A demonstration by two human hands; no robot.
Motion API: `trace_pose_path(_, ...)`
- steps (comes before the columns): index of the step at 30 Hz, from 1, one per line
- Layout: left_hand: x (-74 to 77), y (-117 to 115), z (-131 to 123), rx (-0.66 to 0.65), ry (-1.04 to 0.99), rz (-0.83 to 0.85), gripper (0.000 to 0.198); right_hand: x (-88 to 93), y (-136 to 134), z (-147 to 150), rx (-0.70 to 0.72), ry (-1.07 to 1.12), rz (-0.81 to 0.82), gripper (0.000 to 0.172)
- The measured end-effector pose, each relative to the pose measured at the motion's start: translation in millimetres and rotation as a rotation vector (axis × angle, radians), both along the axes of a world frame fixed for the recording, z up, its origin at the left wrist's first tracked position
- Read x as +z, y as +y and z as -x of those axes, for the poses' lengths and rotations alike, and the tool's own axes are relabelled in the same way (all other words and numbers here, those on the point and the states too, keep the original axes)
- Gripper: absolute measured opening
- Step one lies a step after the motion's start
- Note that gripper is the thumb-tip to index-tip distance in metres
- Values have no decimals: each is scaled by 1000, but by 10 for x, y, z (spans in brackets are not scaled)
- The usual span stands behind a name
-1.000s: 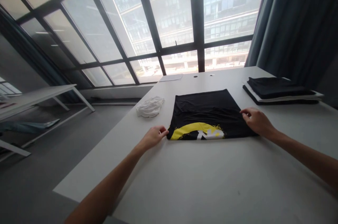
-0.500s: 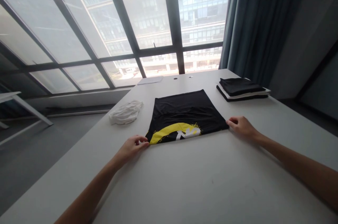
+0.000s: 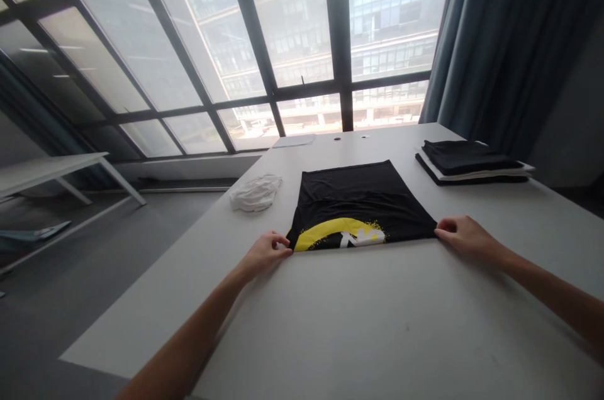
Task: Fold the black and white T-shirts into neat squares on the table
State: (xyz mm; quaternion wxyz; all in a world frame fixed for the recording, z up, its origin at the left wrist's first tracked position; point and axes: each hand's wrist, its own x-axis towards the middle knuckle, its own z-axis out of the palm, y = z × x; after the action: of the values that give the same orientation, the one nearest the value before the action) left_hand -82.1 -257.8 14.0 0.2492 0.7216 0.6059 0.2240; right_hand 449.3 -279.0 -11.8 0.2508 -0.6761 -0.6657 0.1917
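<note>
A black T-shirt with a yellow and white print lies folded over on the white table. Its near edge runs straight between my two hands. My left hand pinches the near left corner between thumb and fingers. At the near right corner, my right hand grips the cloth in the same way. The printed part lies along the near edge, cut off by the fold. Slight wrinkles cross the middle of the shirt.
A crumpled white cloth lies left of the shirt. To the right sits a stack of folded black and white garments. A pale flat sheet rests at the far edge. Another white table stands at left, below the windows.
The view has turned left, so everything appears further right. Both hands still pinch the shirt's near corners, and the shirt lies much as before.
</note>
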Motion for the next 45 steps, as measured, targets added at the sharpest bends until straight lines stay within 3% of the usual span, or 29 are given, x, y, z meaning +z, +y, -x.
trace_pose_path(8,18,9,-4,10,-21,19,41,109,-80,-37,-136,287,12,34)
trace_pose_path(10,29,8,-5,11,-22,27,41,112,-70,-50,-116,295,17,35)
trace_pose_path(14,33,6,-20,20,-31,40,42,54,-9,-50,-36,150,101,29)
trace_pose_path(20,53,42,11,-32,2,36,46,30,59,-55,-37,-107,148,24)
trace_pose_path(22,93,80,14,-7,22,-9,49,90,91,-65,-62,-166,92,27)
trace_pose_path(26,175,258,-125,92,133,-254,44,207,351,61,-96,-249,-202,30)
trace_pose_path(29,194,499,-383,-17,220,-385,36,215,723,293,-33,-304,-263,32)
trace_pose_path(35,55,957,-841,-135,239,-378,37,124,1300,580,-62,-338,-68,31)
trace_pose_path(40,-193,1002,-878,-281,377,-265,58,30,1371,528,-139,-355,-70,28)
trace_pose_path(45,-132,929,-972,-286,463,-252,57,48,1246,702,-165,-422,-215,33)
